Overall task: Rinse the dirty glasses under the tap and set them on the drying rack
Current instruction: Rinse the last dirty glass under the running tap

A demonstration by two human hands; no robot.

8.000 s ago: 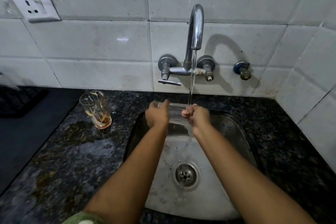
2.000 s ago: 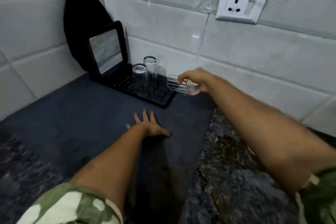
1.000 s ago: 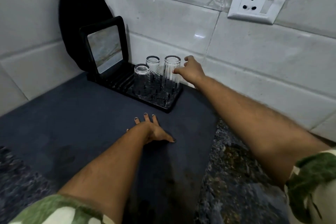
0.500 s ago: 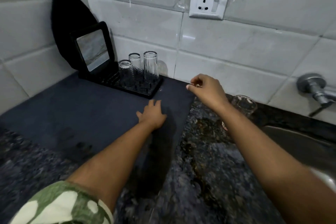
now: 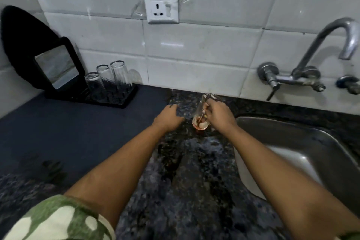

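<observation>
- Our right hand (image 5: 219, 116) is wrapped round the dirty glass (image 5: 202, 115), fingers curled on its right side, thumb side toward us.
- Glass stands on the dark counter (image 5: 185, 171), just left of the sink (image 5: 292, 152) rim, near the wall; reddish-brown dregs at the base.
- Long axis roughly upright, mouth tipped a bit to the far right, base near our hand's left edge.
- Our left hand (image 5: 168, 116) rests palm-down on the counter just left of the glass, not touching it, fingers loose and holding nothing.
- Key relation, as we judge it: tap (image 5: 331, 41) lies far right of the glass, across the sink, so the right hand is the nearer one to carry it over.
- Rack (image 5: 116, 99) sits far left by the wall w/ three clean glasses (image 5: 109, 78) upside down; the rinsed one would go back that way after.
</observation>
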